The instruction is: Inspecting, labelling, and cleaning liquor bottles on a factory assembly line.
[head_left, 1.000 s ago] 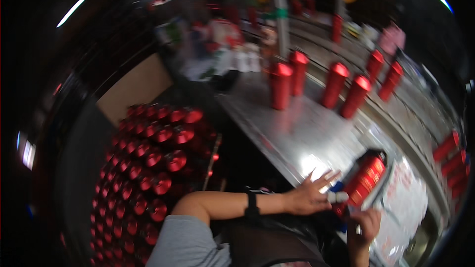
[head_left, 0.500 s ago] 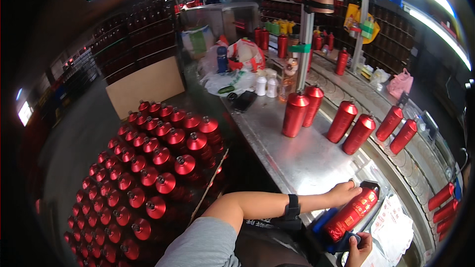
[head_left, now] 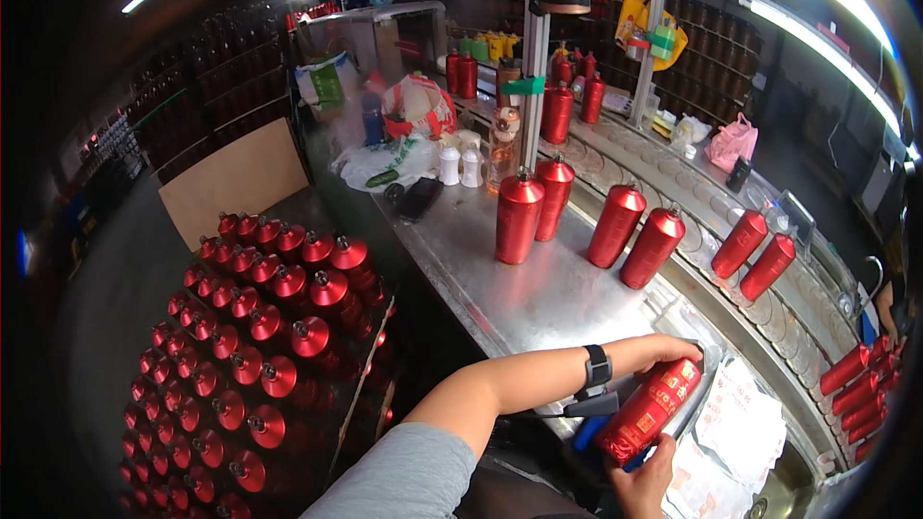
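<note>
A red metallic bottle [head_left: 652,411] with gold print lies tilted at the near right of the metal bench. My left hand [head_left: 671,352] is wrapped over its upper end, hiding the neck. My right hand [head_left: 644,482] grips the lower end, with its fingertips against the bottle's side. Something blue [head_left: 588,434] lies under the bottle, mostly hidden. Beside my left wrist shows a dark handle-like piece [head_left: 591,406], whose kind I cannot make out. White printed sheets [head_left: 735,423] lie just right of the bottle.
Many red bottles [head_left: 279,377] stand packed at the left. Upright bottles [head_left: 519,219] stand on the metal bench [head_left: 461,274]. Alongside runs a curved conveyor [head_left: 716,293]; bottles [head_left: 851,370] sit at far right, near another person's arm [head_left: 889,312]. A metal post [head_left: 532,115] rises beyond.
My right hand has left the dark blue piece at the bottle's lower end and now holds the bottle itself. My left hand has shifted over the bottle's top. The view has turned rightward.
</note>
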Demonstrator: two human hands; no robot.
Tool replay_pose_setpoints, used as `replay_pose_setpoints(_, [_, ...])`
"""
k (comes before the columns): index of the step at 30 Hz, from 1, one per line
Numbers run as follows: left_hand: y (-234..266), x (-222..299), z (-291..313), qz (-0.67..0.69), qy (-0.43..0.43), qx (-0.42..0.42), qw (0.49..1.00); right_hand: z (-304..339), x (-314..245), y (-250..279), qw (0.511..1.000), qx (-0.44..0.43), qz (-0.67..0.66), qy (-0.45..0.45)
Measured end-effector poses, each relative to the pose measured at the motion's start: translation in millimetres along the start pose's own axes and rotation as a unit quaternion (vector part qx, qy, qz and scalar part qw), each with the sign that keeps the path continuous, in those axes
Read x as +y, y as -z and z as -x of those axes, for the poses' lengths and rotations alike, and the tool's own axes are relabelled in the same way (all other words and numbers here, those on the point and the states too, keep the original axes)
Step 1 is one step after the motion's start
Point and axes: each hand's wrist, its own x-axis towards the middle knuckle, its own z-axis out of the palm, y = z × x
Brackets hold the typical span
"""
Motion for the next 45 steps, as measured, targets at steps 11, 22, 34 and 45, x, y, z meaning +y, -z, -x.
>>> replay_pose_setpoints(11, [-7, 4, 57, 0.112, 0.045, 0.037, 0.992, 18, -18, 31, 0.996, -0.065, -0.051, 0.024])
replay_pose_setpoints(22, [-47, 66, 290, 0.071, -0.339, 0.385, 0.855, -90, -63, 36, 0.904, -0.194, 0.031, 0.379])
replay_pose_setpoints(34, [-42, 43, 366, 0.005, -0.427, 0.589, 0.686, -105, -36, 30, 0.909, -0.262, -0.090, 0.312])
replay_pose_setpoints(45, [-43, 47, 363, -0.001, -0.453, 0.604, 0.656, -137, -19, 19, 0.916, -0.237, -0.076, 0.315])
